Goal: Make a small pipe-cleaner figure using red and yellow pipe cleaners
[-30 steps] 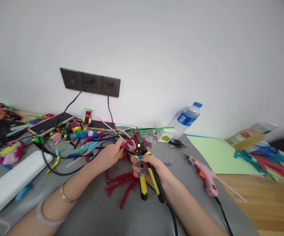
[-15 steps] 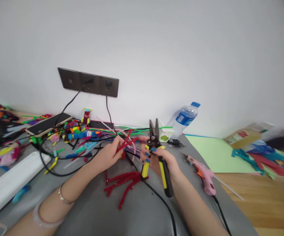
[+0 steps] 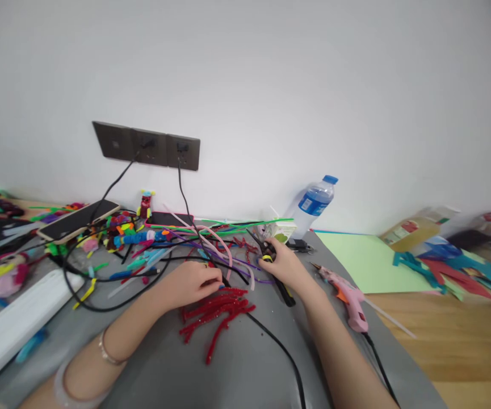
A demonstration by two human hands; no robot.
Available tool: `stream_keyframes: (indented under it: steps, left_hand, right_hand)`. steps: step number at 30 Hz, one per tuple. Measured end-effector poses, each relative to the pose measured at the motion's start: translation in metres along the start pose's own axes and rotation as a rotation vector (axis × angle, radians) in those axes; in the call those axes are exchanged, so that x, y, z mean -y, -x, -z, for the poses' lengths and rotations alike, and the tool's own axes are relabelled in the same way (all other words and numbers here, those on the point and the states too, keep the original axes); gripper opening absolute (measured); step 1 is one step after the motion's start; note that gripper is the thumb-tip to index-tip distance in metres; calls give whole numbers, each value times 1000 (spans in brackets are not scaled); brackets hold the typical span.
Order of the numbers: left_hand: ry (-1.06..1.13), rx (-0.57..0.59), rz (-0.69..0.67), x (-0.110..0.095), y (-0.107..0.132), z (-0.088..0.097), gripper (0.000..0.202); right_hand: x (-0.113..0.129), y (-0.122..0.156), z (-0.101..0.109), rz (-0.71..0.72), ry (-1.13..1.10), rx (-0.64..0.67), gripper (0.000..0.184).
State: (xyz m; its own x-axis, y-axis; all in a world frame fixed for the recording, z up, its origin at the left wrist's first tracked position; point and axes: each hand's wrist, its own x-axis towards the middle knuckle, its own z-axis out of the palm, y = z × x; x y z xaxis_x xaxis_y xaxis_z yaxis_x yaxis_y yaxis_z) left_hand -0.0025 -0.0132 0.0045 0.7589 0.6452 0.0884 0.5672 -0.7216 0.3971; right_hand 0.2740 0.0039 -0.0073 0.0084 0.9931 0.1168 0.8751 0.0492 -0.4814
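My left hand (image 3: 192,282) rests low on the grey table (image 3: 236,375), fingers curled at the near end of a pile of red pipe-cleaner pieces (image 3: 215,312). What its fingertips hold is hidden. My right hand (image 3: 282,262) lies palm down on the yellow-and-black pliers (image 3: 280,284), pressing them to the table near several long coloured pipe cleaners (image 3: 219,233).
A pink glue gun (image 3: 347,296) lies to the right, its black cord running toward me. A water bottle (image 3: 313,204) and a small white box (image 3: 280,232) stand by the wall. Black cables, a phone (image 3: 75,218), craft scraps and a white block (image 3: 15,324) crowd the left.
Both hands have dropped to the table. The right hand carried the pliers from upright in the air down flat; the left hand brought its red piece down to the red pile.
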Motion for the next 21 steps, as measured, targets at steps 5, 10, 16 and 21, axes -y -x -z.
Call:
stream_keyframes:
  steps: [5, 10, 16, 21]
  left_hand:
    - [32, 5, -20, -1, 2, 2, 24]
    - [128, 36, -3, -10, 5, 3, 36]
    - [170, 88, 6, -30, 8, -5, 64]
    - [15, 58, 80, -26, 4, -14, 34]
  right_hand:
    - [0, 1, -4, -48, 209, -19, 48]
    - [2, 0, -8, -37, 250, -78, 36]
    - [-1, -2, -12, 23, 153, -141, 30]
    - [0, -2, -11, 64, 59, -151, 29]
